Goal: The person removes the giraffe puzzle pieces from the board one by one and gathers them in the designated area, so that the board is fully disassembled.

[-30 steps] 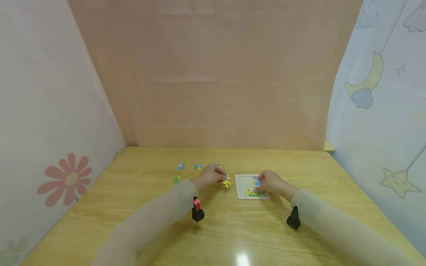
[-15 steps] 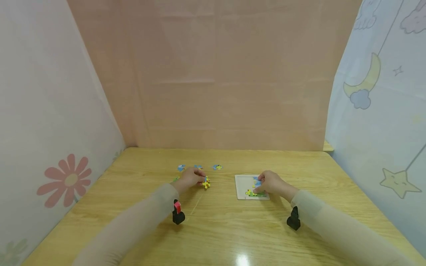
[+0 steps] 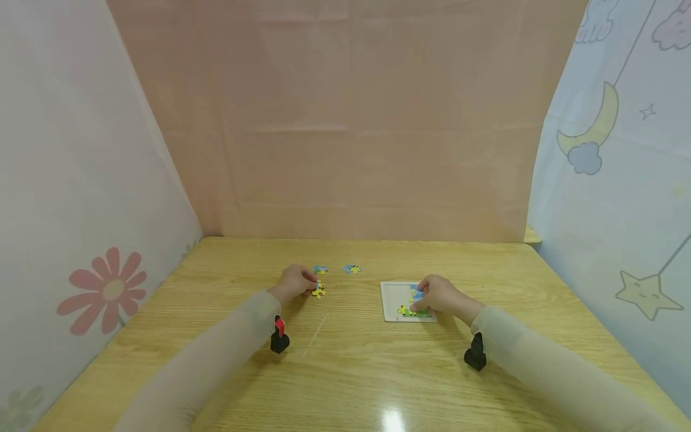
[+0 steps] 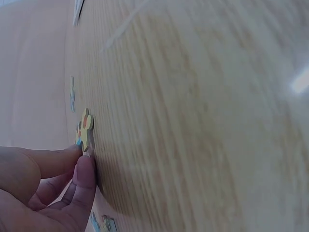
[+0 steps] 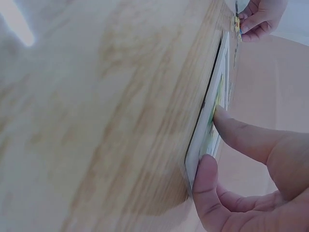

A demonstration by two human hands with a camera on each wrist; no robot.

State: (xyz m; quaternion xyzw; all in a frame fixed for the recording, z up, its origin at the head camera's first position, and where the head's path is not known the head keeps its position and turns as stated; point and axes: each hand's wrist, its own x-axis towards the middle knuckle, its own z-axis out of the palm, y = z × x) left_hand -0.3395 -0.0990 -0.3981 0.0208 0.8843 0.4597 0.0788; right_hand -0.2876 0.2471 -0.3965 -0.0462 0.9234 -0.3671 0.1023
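Note:
My left hand (image 3: 294,282) pinches a yellow jigsaw piece (image 3: 319,291) with red and blue marks between thumb and fingertips, close over the table. In the left wrist view this jigsaw piece (image 4: 86,126) stands out past the fingertips. To the right lies a white puzzle tray (image 3: 393,300), partly filled with joined blue, yellow and green pieces (image 3: 418,312). My right hand (image 3: 442,296) holds the tray at its right side, fingers bent. One digit (image 5: 227,121) rests on the pieces and another is at the frame, in the right wrist view.
Two loose jigsaw pieces, a blue-green one (image 3: 321,270) and a blue-yellow one (image 3: 352,269), lie behind the held piece. More loose pieces (image 4: 104,224) show below the left hand in its wrist view. A brown sheet (image 3: 345,150) stands behind the wooden table (image 3: 356,372).
My left hand has moved left with the yellow jigsaw piece, away from the tray, and now covers the loose pieces at the far left. The right hand has stayed on the tray.

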